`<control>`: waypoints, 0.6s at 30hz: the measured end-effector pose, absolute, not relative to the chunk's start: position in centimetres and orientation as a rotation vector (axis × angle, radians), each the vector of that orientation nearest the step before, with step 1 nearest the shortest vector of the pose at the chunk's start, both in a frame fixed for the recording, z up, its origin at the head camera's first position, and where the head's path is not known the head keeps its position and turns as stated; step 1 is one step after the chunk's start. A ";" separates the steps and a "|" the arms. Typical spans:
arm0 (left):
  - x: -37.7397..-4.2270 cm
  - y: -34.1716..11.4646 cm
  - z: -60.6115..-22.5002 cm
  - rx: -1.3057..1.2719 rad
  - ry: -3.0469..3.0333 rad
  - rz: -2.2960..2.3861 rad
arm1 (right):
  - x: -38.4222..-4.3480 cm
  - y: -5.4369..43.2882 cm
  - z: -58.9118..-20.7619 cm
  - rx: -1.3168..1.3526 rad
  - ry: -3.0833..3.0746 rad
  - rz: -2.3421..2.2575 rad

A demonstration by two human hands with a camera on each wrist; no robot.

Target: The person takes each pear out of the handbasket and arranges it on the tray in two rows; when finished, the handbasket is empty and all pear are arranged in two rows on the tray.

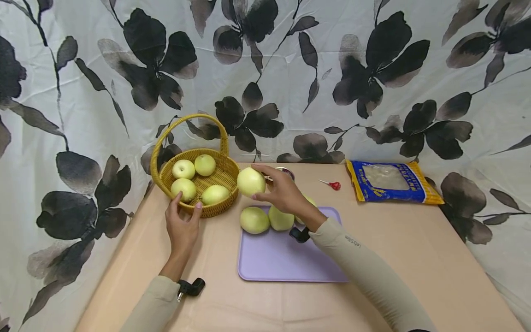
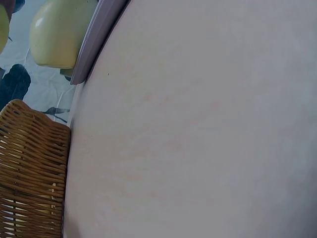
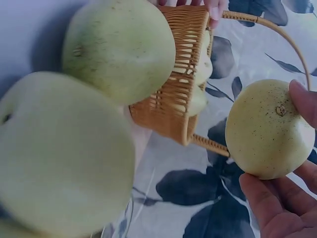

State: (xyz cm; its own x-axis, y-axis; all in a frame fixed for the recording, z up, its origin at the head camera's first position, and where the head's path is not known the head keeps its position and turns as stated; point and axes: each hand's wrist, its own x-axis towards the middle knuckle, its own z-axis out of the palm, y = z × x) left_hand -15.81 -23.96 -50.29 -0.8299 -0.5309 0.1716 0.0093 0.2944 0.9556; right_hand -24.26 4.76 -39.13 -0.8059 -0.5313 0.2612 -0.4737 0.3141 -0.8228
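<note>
while right hand (image 1: 282, 190) grips pale fruit (image 1: 249, 181) | left hand (image 1: 181, 228) holds basket (image 1: 214, 211) | lettering on packet (image 1: 392, 182) and sleeve (image 1: 367, 260) illegible

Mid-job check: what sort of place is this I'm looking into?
Probably an indoor tabletop workspace, perhaps staged for the job: a plain, peach-toned table, a floral cloth apparently hung behind it, and a wicker basket beside a purple tray. Which room, I can't tell.

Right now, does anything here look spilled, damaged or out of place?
Nothing looks spilled. The pale green fruit in the right hand has dark specks around a small scar, odd against otherwise plain skin, though possibly just natural marks.
</note>
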 end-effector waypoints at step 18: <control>-15.8 -24.0 -50.4 0.454 -2.112 -1.563 | -19.4 15.7 -41.3 -0.673 2.691 -1.681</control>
State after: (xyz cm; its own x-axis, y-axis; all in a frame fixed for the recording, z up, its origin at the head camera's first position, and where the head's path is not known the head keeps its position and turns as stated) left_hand -15.80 -24.01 -50.44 -0.8346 -0.5229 0.1734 0.0130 0.2959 0.9551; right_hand -19.42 15.66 -41.31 -0.9090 -0.2910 0.2985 -0.3959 0.3783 -0.8368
